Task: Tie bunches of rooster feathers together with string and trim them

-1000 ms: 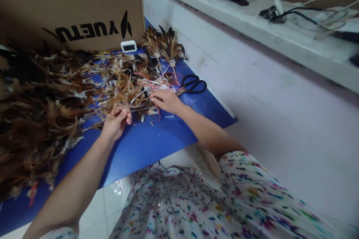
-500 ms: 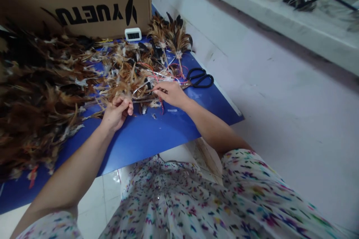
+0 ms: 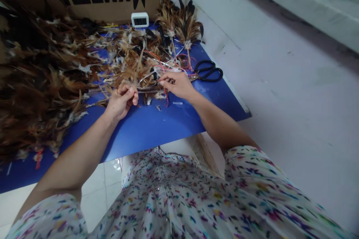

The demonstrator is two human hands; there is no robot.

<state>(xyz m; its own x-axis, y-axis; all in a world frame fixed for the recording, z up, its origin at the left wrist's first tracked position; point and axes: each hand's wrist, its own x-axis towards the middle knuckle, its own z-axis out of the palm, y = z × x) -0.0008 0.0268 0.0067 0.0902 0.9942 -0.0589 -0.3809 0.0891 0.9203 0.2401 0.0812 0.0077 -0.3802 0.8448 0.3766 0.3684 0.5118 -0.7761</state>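
Observation:
My left hand (image 3: 120, 102) is closed in a pinch around the base of a small bundle of brown feathers (image 3: 129, 78). From its fingers a thin stick (image 3: 150, 91) reaches out to the right, just over the table. My right hand (image 3: 179, 85) is also pinched, its fingertips on a thin reddish string; part of that string is hidden by the fingers. A loose red string (image 3: 167, 99) dangles below them. Just right of this hand lie black-handled scissors (image 3: 209, 71), their blades partly hidden. Loose feathers (image 3: 120, 54) are scattered beyond both hands.
Large dark brown feather heaps (image 3: 33, 82) cover the left of the blue table (image 3: 146, 132). Two finished-looking feather bundles on sticks (image 3: 188, 26) lie at the back right. A small white digital clock (image 3: 140, 19) stands before a cardboard box (image 3: 109, 3). A white wall (image 3: 269, 82) borders the right side.
The view has tilted down and shifted slightly left, so the table sits higher and further right in the picture. Both hands keep nearly the same pose and grip.

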